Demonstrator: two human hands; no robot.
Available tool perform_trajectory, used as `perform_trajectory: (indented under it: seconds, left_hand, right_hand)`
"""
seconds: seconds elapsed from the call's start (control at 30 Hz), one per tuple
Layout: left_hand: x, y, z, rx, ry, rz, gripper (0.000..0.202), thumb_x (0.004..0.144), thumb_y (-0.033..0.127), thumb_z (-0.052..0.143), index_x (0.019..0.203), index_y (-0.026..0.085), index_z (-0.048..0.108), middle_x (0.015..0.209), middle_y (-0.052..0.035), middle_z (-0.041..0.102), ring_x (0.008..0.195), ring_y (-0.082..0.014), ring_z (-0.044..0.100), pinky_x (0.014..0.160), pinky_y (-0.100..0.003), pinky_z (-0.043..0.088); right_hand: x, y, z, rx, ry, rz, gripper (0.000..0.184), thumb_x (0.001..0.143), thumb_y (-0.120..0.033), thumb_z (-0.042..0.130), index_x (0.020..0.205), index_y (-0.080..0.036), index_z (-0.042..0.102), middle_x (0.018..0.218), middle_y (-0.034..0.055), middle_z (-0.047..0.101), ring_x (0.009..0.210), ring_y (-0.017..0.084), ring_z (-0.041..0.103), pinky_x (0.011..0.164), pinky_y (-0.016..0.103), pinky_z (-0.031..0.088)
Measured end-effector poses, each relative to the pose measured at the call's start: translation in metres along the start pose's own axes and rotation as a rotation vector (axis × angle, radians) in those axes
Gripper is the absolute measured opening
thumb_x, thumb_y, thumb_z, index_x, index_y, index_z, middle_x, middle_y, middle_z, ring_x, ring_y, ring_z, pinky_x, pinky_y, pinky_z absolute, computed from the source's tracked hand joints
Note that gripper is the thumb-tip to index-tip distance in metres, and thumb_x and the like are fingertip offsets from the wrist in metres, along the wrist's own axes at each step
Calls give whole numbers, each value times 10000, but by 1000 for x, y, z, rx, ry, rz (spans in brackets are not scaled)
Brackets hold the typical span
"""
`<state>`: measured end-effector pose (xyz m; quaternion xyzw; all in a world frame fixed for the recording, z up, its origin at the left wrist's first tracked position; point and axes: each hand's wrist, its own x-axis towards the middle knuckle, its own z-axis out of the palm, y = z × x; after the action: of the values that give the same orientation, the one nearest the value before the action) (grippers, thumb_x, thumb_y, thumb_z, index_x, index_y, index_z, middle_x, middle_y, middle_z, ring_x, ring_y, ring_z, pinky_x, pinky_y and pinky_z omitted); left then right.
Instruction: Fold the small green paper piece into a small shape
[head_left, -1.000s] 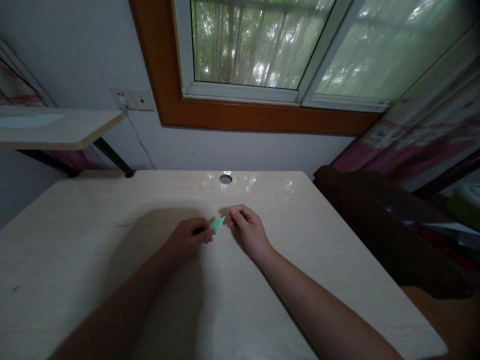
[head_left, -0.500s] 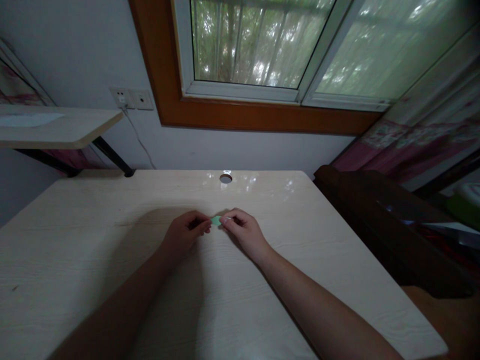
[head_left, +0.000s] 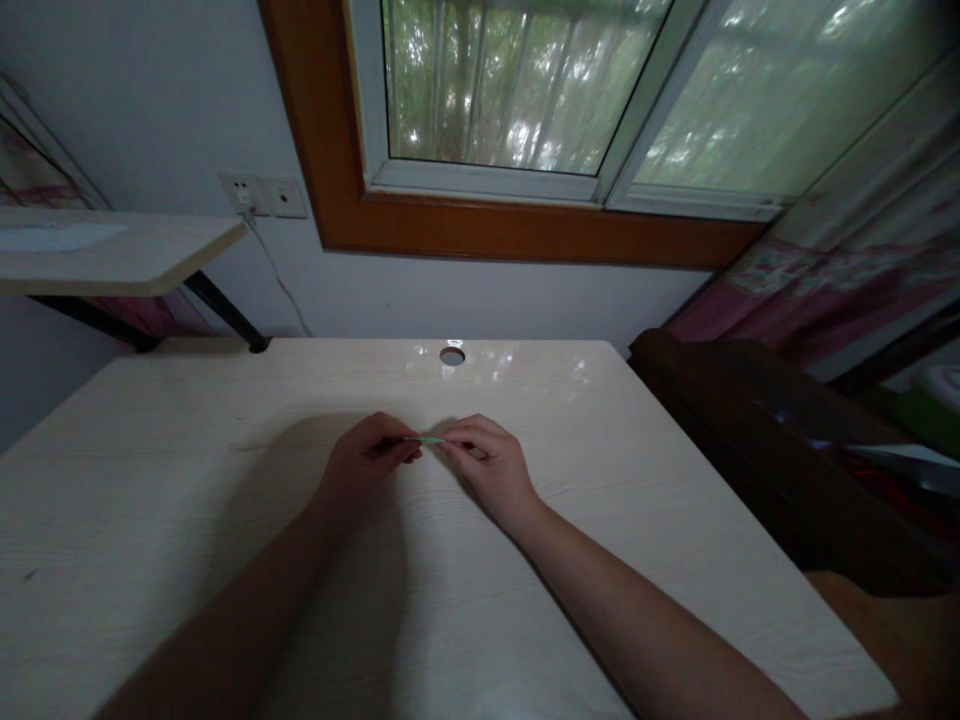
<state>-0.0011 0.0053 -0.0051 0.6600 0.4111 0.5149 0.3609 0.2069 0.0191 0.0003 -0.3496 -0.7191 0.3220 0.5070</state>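
Note:
A small green piece of folded paper is held between both hands just above the pale wooden table. My left hand pinches its left end with curled fingers. My right hand pinches its right end, fingers closed. The paper shows as a thin edge-on sliver between the fingertips, most of it hidden by the fingers.
A round cable hole sits near the table's far edge. A raised shelf stands at the far left under wall sockets. Dark wooden furniture borders the table on the right, below a window.
The hands have drawn closer together. The green paper, earlier tilted and showing its face, now lies flat and edge-on between the fingertips.

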Motion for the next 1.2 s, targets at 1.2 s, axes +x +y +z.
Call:
perform_trajectory:
  seconds: [1.2]
  left_hand:
    - [2,5,3,49,-87,-270,196,879,358,646,843,182,725,707,-19,733,662,-152,682,662,-247,537]
  right_hand:
    - [-2,8,5,270,-37,277,129,822,-334,746,896,-230,729,869,21,642,760,141,606,689,271,495]
